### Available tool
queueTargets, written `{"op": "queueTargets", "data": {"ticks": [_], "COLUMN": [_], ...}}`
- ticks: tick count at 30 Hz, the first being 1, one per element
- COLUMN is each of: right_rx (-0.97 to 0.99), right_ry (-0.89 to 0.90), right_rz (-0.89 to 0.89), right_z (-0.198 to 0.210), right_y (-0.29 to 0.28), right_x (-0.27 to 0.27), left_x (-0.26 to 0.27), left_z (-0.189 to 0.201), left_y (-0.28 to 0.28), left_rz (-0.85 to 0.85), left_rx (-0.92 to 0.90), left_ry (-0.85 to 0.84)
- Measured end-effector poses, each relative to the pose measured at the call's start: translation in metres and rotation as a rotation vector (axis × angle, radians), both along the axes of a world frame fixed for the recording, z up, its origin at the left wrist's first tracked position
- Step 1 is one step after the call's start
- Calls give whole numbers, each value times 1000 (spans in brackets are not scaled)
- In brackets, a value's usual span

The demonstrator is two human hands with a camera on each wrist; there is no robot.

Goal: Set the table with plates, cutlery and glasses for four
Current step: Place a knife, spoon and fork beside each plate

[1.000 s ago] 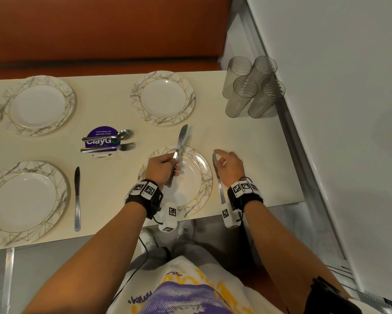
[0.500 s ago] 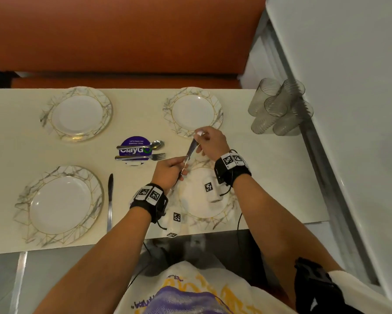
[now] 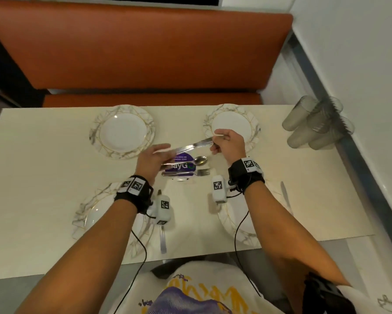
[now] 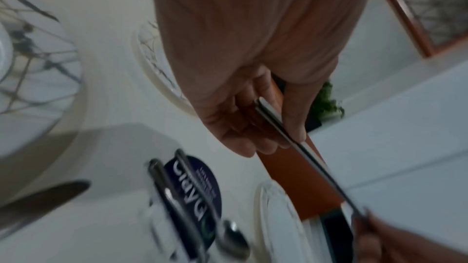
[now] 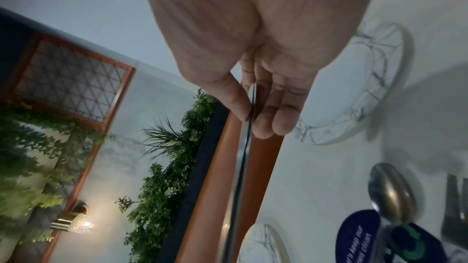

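Note:
A table knife [image 3: 191,146] hangs crosswise above the middle of the table, held at both ends. My left hand [image 3: 162,151] pinches its handle between thumb and fingers [image 4: 295,121]. My right hand [image 3: 215,142] pinches the blade end [image 5: 249,111]. Four marbled plates lie on the table: far left [image 3: 122,131], far right [image 3: 232,122], near left [image 3: 93,214] and near right [image 3: 247,225], the near two partly under my forearms. One knife [image 3: 163,237] lies right of the near left plate. Another knife [image 3: 285,199] lies right of the near right plate.
A spoon [image 3: 199,160] and a fork [image 3: 200,172] lie on a purple round sticker [image 3: 179,166] just below the held knife. Several grey glasses [image 3: 317,126] stand clustered at the far right by the wall. An orange bench [image 3: 133,46] runs behind the table.
My right hand left the knife beside the near right plate and took the blade end of the knife in my left hand. Both hands moved it away toward the table's middle, now crosswise.

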State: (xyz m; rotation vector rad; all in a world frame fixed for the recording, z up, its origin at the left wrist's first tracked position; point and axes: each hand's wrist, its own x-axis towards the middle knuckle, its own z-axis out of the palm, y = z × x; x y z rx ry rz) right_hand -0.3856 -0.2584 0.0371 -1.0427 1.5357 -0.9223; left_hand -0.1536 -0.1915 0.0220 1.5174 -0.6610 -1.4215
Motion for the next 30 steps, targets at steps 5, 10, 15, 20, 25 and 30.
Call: {"op": "queueTargets", "data": {"ticks": [5,10,15,20,25,30], "right_rx": [-19,18,-7,37,46,123], "right_ry": [130,280,272,239,224,227], "right_rz": [280,392,325,229,181,126], "right_z": [-6,-5,-15,-27,-48,-73], "right_y": [18,-33,-27,-26,-52,-75], "right_x": [7,42,52,50,23,-15], "left_x": [13,-1,-17,-36,-52,-53], "left_z": [7,8,-2,-12,-27,-60], "left_y": [-30,-111,-106,-97,-132,-179], "left_rz": [215,286,237,77,132,97], "left_rx": [-39,43,20,12,49,185], "left_ry": [118,119,187,267,176,-112]}}
